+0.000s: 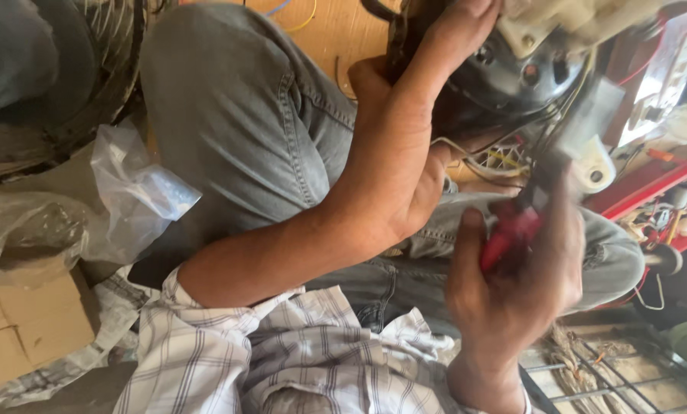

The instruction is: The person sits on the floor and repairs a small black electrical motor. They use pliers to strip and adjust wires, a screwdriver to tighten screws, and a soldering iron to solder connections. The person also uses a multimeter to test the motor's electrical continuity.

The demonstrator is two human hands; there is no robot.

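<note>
My left hand (447, 34) reaches up from a bent arm and grips the top of a black fan motor (512, 80) with a cream plastic housing (566, 23). The motor rests above my knee in grey jeans (266, 130). My right hand (512, 287), blurred by motion, is closed around red-handled pliers (512, 234). The tool's tip points up at a bunch of thin wires (504, 159) hanging from the underside of the motor. Whether the jaws touch a wire is hidden by blur.
A crumpled clear plastic bag (132, 192) and a cardboard box (29, 322) lie at left. A dark fan grille (90, 77) fills the top left. Red plastic parts and loose wiring (658, 192) crowd the right. A metal wire grid (612, 376) sits at bottom right.
</note>
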